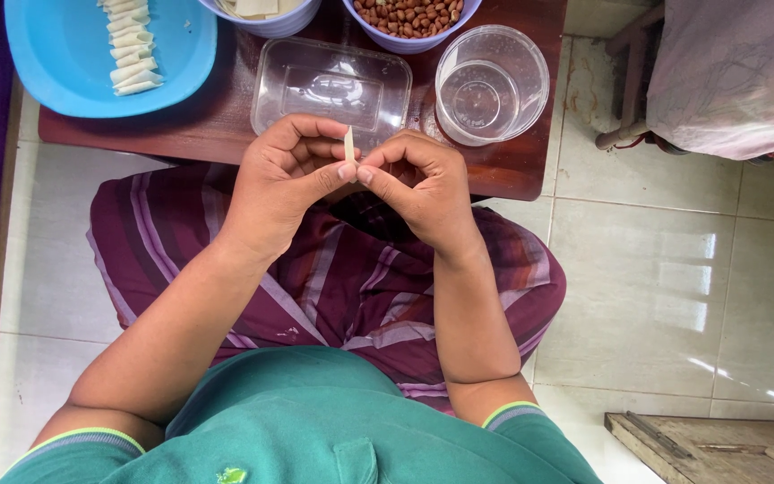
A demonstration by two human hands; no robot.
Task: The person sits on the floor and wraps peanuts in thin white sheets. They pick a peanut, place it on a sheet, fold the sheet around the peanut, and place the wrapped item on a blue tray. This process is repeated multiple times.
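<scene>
Fingers (pixel 329 175) of the left hand (pixel 284 175) and right hand (pixel 418 179) are closing together, pinching a pale pastry strip (pixel 348 145) above the lap. Far left on the bench (pixel 226 116), finished rolls (pixel 130 47) are lying on a blue tray (pixel 55 63); peanuts (pixel 409 13) are waiting, so more remain.

Left hand (pixel 284 170), right hand (pixel 418 179) curled, fingertips pinched together, forearms converging.

The desk (pixel 512 170) is dark shiny wood; the tub (pixel 492 85) is clear smooth plastic; the floor (pixel 656 296) is glossy tile.
</scene>
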